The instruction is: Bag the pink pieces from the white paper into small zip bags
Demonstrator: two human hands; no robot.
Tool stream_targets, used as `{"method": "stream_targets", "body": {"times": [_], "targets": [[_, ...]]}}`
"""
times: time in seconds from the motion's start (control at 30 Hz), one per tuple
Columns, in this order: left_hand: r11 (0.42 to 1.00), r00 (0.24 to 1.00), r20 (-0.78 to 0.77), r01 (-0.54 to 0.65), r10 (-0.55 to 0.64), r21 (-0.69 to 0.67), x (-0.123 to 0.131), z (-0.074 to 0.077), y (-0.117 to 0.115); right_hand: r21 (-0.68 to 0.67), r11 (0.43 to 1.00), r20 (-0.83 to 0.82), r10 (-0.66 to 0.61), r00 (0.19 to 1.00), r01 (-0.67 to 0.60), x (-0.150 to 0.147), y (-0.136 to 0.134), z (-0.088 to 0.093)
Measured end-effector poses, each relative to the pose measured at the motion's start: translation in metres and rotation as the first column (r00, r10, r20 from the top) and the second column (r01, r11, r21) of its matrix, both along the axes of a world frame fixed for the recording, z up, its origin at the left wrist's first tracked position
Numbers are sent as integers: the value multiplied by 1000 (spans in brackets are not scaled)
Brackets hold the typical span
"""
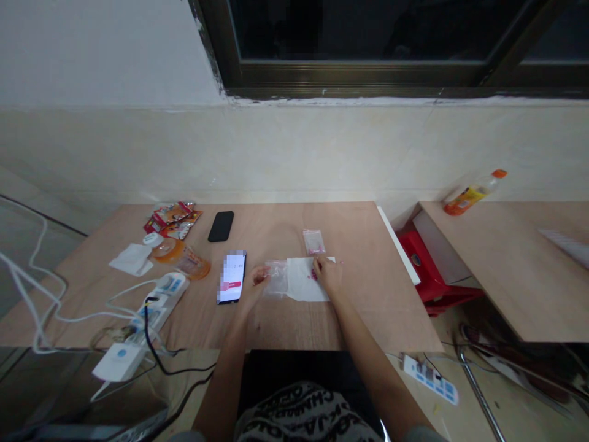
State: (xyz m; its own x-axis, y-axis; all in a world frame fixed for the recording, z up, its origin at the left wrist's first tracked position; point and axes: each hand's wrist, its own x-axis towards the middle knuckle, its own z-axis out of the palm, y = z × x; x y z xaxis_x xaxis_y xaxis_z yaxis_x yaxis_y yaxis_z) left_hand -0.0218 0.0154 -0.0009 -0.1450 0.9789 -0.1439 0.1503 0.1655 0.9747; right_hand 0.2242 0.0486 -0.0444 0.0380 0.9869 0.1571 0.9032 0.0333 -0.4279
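Note:
My left hand [256, 280] rests on the table at the left edge of a clear plastic zip bag [277, 282]. Its fingers are curled together with a reddish spot at the tips; what they hold, if anything, is too small to make out. On a white sheet of paper [301, 288] lie several tiny pink-red bead-like pieces [313, 274]. Over the sheet's right part, my right hand [326, 274] has its fingers pinched down beside these pieces, and its fingertips are partly hidden. Just beyond the paper lies a small clear bag [314, 242] with pinkish contents at its lower edge.
A lit phone [232, 277] lies left of my left hand, a dark phone [221, 226] behind it. Further left are an orange drink bottle [181, 256], snack packets [175, 219], tissue [132, 259] and a corded power strip [159, 310]. A red stool [426, 267] stands between the tables.

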Motion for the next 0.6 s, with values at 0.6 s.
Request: {"method": "stream_targets", "body": {"times": [0.6], "targets": [[961, 642, -767, 196, 24, 194, 28, -21, 0, -1, 1000, 55, -2, 998, 2, 0, 3, 4]]}}
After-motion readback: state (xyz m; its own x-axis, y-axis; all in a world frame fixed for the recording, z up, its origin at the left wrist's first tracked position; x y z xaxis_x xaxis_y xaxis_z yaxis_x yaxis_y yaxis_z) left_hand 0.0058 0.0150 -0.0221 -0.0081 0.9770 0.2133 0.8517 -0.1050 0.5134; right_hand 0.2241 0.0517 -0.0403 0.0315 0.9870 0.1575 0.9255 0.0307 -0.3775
